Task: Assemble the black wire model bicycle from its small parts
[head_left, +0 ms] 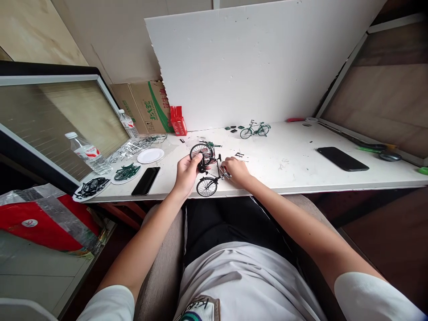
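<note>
Black metal and thin spokes make up the model bicycle (207, 169) lying at the near edge of the white tabletop (301, 169), right in front of the person. Its long axis runs from the near edge away toward the white board (254, 62), tilted slightly leftward at the far end: one wheel sits by the tabletop's near rim, the other farther in. The left hand (186, 173) closes its grip on the far wheel, fingers curled over the rim of the tyre. The right hand (236, 170) pinches its grip shut on the frame's right side, near the middle of the bicycle; what exactly the fingertips hold there is too small to tell. A second, green model bicycle (255, 129) stands upright well apart near the board, lengthwise across the view. Left of the hands lie a black phone (146, 181), a white plate (150, 155), trays of dark and green parts (126, 172) and a water bottle (87, 153). Another black phone (342, 158) rests to the right.
</note>
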`<state>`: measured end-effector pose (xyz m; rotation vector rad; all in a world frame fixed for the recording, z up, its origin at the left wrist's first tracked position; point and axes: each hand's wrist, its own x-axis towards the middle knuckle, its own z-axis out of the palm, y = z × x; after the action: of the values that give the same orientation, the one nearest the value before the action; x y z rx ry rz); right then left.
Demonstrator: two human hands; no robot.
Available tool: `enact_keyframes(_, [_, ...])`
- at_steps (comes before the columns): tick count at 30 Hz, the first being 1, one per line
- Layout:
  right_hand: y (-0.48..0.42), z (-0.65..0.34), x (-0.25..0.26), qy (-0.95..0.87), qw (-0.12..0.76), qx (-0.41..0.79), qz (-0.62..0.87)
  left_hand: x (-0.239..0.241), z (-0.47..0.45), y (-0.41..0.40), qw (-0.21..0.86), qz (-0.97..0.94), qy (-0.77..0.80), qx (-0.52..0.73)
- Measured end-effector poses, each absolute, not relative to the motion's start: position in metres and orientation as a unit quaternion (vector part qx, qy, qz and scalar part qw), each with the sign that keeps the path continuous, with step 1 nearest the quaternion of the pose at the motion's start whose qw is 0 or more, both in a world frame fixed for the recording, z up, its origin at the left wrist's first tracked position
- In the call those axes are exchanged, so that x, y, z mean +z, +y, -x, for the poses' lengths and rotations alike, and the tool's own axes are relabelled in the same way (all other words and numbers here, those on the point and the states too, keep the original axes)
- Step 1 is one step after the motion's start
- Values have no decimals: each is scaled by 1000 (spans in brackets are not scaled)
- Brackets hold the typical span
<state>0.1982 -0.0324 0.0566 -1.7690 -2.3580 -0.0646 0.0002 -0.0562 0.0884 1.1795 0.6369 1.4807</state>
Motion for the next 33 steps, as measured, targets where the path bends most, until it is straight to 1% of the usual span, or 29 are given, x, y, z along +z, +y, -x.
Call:
enact_keyframes(3, [-32,-199,56,-794,106,-15,599,89,0,-55,542,-495,269,623])
enact_keyframes(6, [-30,-201,52,-816,116,-21,566,89,0,-55,543,-492,272,624])
enact_keyframes(9, [-28,-202,50,-840,104,-32,532,89,0,-54,543,-491,271,625])
enact_keyframes(18, [-31,-202,54,-846,75,-53,525,87,-3,-56,554,-493,272,613])
enact_keyframes(23, [-32,-203,55,-847,89,-38,523,83,-4,-55,555,-500,269,608])
enact_keyframes(29, [-25,-206,47,-862,145,-53,484,83,-4,-56,558,-501,267,605])
enact_keyframes(33, [-21,-208,44,-866,136,-34,480,84,-4,-57,559,-502,269,603])
